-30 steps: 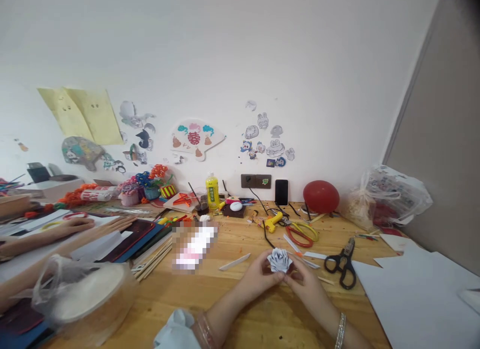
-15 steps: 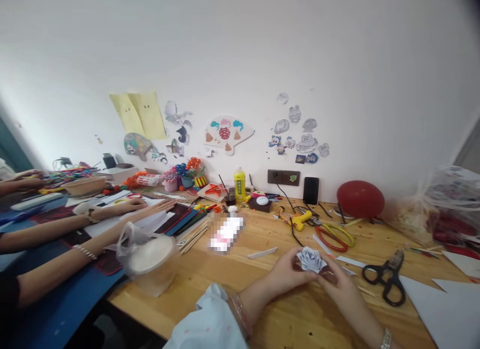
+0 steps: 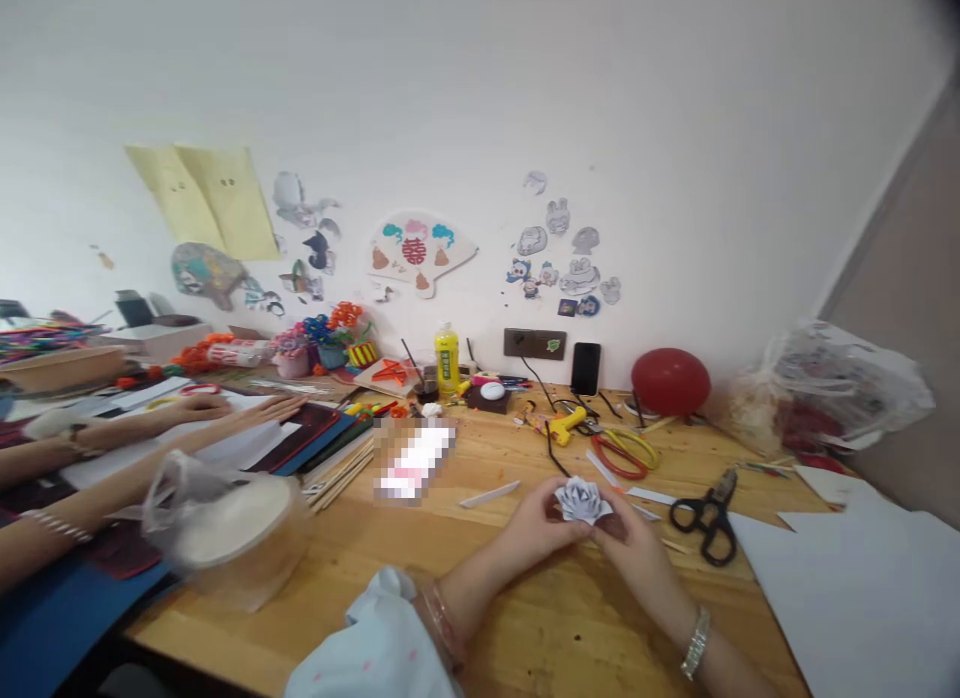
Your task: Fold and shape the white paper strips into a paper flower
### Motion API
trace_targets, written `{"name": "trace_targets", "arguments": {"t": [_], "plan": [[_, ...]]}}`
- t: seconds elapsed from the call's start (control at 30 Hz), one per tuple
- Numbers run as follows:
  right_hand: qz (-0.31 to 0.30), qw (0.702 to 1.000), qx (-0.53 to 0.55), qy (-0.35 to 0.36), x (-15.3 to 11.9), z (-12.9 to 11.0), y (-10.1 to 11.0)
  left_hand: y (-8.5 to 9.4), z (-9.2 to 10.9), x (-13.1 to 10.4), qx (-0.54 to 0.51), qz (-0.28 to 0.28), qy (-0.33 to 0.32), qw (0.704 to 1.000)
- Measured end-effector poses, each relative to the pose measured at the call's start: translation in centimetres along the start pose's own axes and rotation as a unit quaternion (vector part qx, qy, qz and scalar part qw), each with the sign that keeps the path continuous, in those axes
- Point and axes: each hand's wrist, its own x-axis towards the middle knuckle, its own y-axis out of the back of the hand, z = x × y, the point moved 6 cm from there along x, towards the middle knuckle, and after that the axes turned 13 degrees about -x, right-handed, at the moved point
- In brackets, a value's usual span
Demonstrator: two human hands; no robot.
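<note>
Between my two hands is a white paper flower with many pointed, layered petals, facing up. My left hand grips it from the left, thumb at its near side. On the other side my right hand closes round it, and the two thumbs nearly meet in front. Something brown shows beneath the petals on both sides, mostly covered by my fingers. Close to my right hand lie black-handled scissors and thin white paper strips. Another paper strip rests left of my hands.
A lidded plastic tub in a bag stands at the left. Beyond it, a co-worker's hands lie on papers. Yellow glue gun, red-and-yellow-handled scissors, red balloon and yellow bottle line the back. White sheets cover the right.
The view has turned right, so everything sits further left in it. My hands still hold the paper flower, which looks slightly turned or tilted.
</note>
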Motion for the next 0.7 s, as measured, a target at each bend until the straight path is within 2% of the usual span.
{"name": "trace_targets", "arguments": {"t": [0.23,0.43,0.57,0.7], "plan": [[0.026,0.998,-0.041,0.034,-0.6,-1.5,0.4,0.0,1.2,-0.2,0.056,-0.003,-0.02,0.998],[-0.013,0.997,-0.049,0.063,-0.3,-2.6,0.2,-0.2,2.2,-0.4,0.117,0.005,-0.038,0.992],[-0.011,0.996,-0.036,0.078,-0.3,-3.8,0.9,0.2,3.1,-0.5,0.177,0.027,-0.067,0.982],[0.0,0.997,-0.013,0.079,-0.5,-4.8,1.4,-0.1,3.4,-0.8,0.228,0.009,-0.086,0.97]]}}
